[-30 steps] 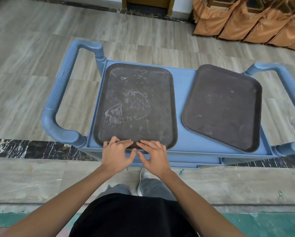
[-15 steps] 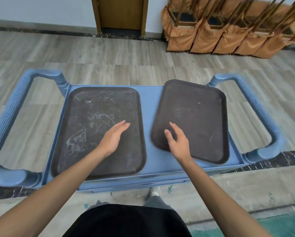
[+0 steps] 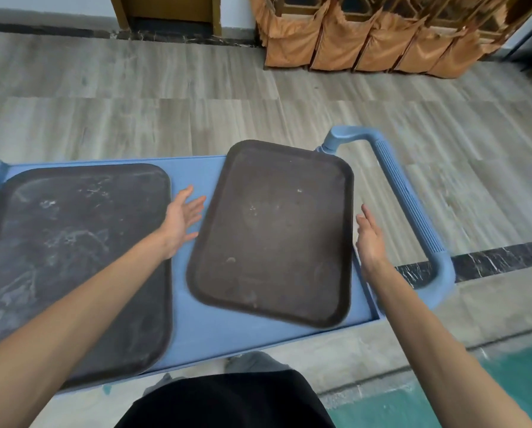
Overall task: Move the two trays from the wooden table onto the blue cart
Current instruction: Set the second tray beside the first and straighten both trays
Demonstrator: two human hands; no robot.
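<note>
I am standing on a grey wood floor (image 3: 135, 88) and looking down at a blue cart (image 3: 196, 319). Close to me I can see my black shirt (image 3: 227, 403) and a bit of green floor (image 3: 474, 387) by my right side.

Both of my arms reach out over the cart top. Both trays are on the cart now. The left tray (image 3: 73, 257) lies flat and straight, and it has white scratchy marks on it. My left arm crosses over its near corner. The right tray (image 3: 274, 233) is dark brown and sits crooked, turned a little, with its far corner over the back edge of the cart.

My left hand (image 3: 181, 220) is open, palm up toward the right tray, fingers spread a bit. It is in the blue gap between the two trays, just beside the right tray's left edge. I cannot tell if it touches the edge.

My right hand (image 3: 371, 239) is open too, fingers straight and close together. It is just beside the right edge of that tray and holds nothing.

The blue cart handle (image 3: 413, 211) is past my right hand. Far away by the wall are orange cloth chair covers (image 3: 366, 41) and a wooden door frame (image 3: 166, 13).
</note>
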